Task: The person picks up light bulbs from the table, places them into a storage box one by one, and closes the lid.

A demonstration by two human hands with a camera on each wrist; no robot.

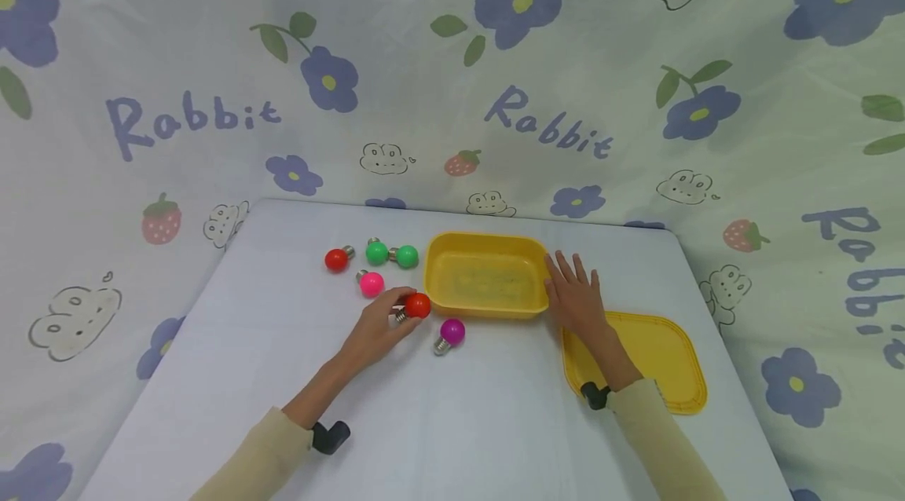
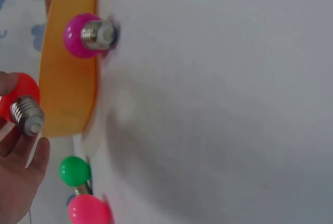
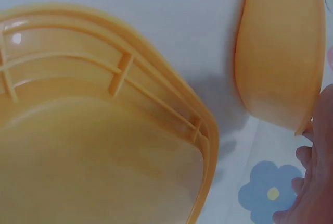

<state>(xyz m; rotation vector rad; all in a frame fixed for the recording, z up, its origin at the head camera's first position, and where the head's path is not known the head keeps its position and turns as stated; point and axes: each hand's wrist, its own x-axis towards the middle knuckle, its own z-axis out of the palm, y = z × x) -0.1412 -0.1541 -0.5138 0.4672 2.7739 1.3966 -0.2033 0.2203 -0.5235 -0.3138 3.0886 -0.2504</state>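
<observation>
Between thumb and fingers my left hand (image 1: 378, 328) holds a red light bulb (image 1: 418, 305), close to the near left corner of a yellow rectangular container (image 1: 488, 312). In the left wrist view the held bulb (image 2: 26, 110) shows its silver screw base. My right hand (image 1: 576, 297) touches the container's right side with its fingers extended. A purple bulb (image 1: 452, 332) lies just in front of the container. Left of it are a pink bulb (image 1: 371, 284), two green bulbs (image 1: 406, 256) and another red bulb (image 1: 336, 260).
A yellow lid (image 1: 665, 360) lies on the white table (image 1: 495, 422) at the right, partly under my right forearm. Behind the table hangs a white cloth (image 1: 410, 77) printed with flowers and rabbits.
</observation>
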